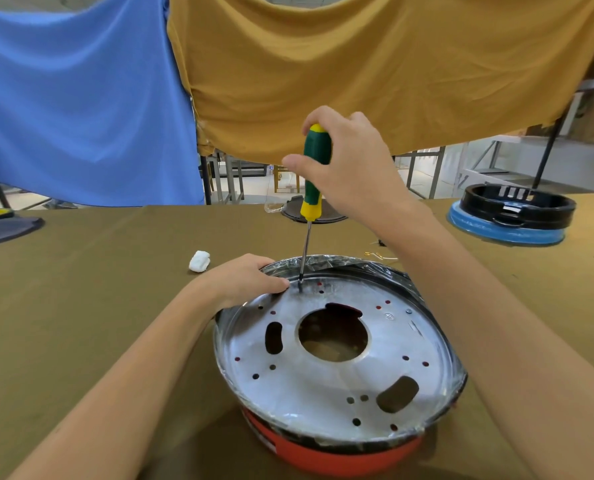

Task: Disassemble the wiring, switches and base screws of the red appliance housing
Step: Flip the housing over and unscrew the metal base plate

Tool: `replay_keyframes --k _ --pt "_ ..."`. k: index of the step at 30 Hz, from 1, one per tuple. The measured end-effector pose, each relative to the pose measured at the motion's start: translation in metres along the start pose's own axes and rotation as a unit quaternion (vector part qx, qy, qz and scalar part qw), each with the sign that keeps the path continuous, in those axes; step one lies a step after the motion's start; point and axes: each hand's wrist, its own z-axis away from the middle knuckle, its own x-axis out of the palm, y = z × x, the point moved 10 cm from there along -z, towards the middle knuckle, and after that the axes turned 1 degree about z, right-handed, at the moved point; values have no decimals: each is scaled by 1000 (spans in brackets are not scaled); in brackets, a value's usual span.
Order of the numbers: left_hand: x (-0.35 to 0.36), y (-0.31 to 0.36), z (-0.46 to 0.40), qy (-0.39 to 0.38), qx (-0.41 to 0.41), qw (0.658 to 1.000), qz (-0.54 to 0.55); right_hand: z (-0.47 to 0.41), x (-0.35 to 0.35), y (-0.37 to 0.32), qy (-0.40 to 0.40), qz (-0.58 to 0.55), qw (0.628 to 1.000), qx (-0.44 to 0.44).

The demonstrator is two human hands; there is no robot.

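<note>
From my remote seat I see the red appliance housing [323,452] sitting upside down near the front edge of the olive-covered table [91,289], its silver base plate [333,375] facing up and ringed by a black rim wrapped in clear film. The right hand [351,164] is wrapped around the green and yellow handle of a screwdriver [314,174], which stands almost upright with a slight tilt; its tip meets the plate at the far edge, just inside the rim. The left hand [247,280] rests on that same far-left rim, fingers curled over the edge, fingertips just beside the screwdriver tip. One small screw [408,311] shows on the plate's right side, near the rim.

Around the housing the cloth lies open to the left, with only a small white wad [199,261] near the left hand. A dark round lid [314,213] sits behind the screwdriver at the table's far edge. A black ring on a blue base [511,216] stands well apart at the far right. Thin loose wires [380,255] lie just beyond the rim, under my right forearm.
</note>
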Motion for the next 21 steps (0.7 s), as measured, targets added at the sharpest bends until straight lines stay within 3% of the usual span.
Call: replay_keyframes --k 6,12,18,21 --pt "0 -1 0 1 0 1000 8 -4 2 5 -31 -77 996 22" --pt "-1 1 4 5 -5 1000 -1 0 3 -3 -8 9 1000 -11" --pt "-1 5 6 -1 2 1000 14 -3 -1 4 -20 -69 997 18" --pt "-1 6 7 -3 6 1000 11 1 6 -3 -25 -43 999 -8"
